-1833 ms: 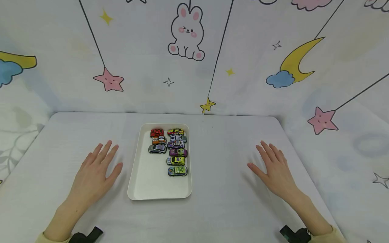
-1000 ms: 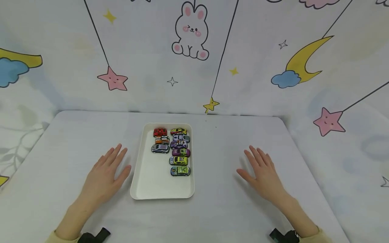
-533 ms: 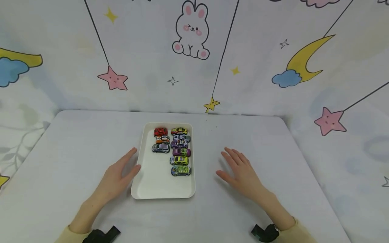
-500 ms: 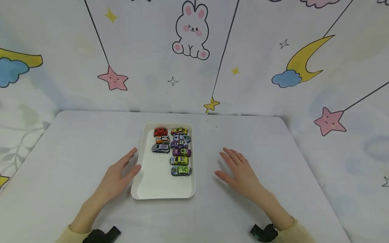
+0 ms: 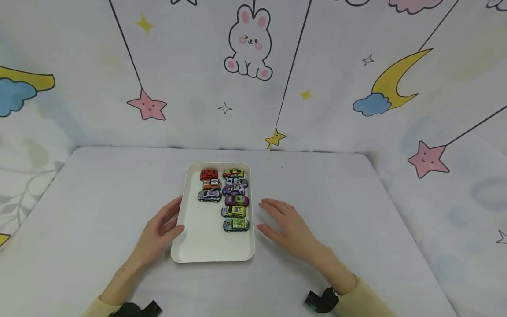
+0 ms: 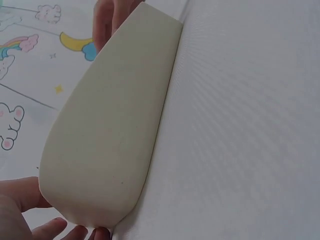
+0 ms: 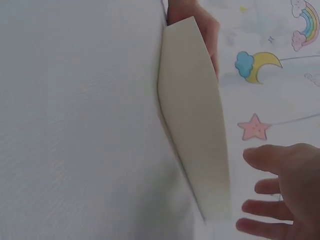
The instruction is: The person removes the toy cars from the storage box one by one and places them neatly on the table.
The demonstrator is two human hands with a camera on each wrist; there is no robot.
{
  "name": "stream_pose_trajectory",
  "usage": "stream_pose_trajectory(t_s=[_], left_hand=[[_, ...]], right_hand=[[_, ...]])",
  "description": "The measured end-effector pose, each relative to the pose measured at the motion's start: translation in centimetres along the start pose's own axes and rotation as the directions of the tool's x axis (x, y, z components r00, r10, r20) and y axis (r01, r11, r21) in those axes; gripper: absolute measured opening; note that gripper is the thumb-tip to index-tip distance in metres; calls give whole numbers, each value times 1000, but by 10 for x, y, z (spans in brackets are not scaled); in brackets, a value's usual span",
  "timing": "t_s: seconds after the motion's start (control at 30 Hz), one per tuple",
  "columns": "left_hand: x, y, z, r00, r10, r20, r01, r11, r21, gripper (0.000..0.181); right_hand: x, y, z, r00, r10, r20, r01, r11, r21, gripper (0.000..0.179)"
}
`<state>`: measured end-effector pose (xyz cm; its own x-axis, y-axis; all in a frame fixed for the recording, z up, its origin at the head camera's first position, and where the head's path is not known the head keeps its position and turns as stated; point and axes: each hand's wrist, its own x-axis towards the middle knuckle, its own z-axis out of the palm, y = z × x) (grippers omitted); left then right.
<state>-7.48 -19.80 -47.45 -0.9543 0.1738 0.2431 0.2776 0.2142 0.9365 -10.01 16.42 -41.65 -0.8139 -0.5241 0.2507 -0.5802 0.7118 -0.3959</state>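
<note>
A white rectangular tray (image 5: 203,246) sits on the table with several small toy cars in it. A red toy car (image 5: 209,174) heads the left column, with an orange-and-white car (image 5: 211,184) and a silver car (image 5: 209,195) below it. A purple car (image 5: 236,200) and a green car (image 5: 236,225) are in the right column. My left hand (image 5: 158,231) grips the tray's left wall, thumb over the rim, fingertips against the outside. Just off the right wall, my right hand (image 5: 289,226) holds nothing, its thumb and fingers spread apart.
The white-covered table (image 5: 336,185) extends on both sides of the tray. Behind it hangs a backdrop printed with a rabbit (image 5: 248,44), stars and a moon. A black wrist camera (image 5: 322,300) is worn on my right wrist, another (image 5: 134,309) on my left.
My right hand has moved left to beside the tray. My left hand has moved right and now grips the tray's left wall. The cars keep their places in the tray.
</note>
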Motion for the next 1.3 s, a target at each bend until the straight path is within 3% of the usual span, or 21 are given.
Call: stream_pose_trajectory(t_s=[0.27,0.47,0.63,0.83,1.3], left_hand=[[-2,-4,1,1000,-21,2,21,1000,12,64],[-2,-1,0,1000,-21,2,21,1000,18,63],[-2,-1,0,1000,-16,3,16,1000,11,63],[-3,0,1,1000,-23,6,23,999,25,62],[-3,-2,2,1000,-31,3,31,999,44,63]], right_hand=[[14,-17,16,990,-139,-17,139,990,7,37],[22,-27,26,977,-212,2,212,975,-68,30],[26,-32,31,976,-209,58,215,967,-136,27],[27,-32,36,978,-173,114,188,972,-140,28],[28,-38,37,974,-175,141,191,976,-108,25]])
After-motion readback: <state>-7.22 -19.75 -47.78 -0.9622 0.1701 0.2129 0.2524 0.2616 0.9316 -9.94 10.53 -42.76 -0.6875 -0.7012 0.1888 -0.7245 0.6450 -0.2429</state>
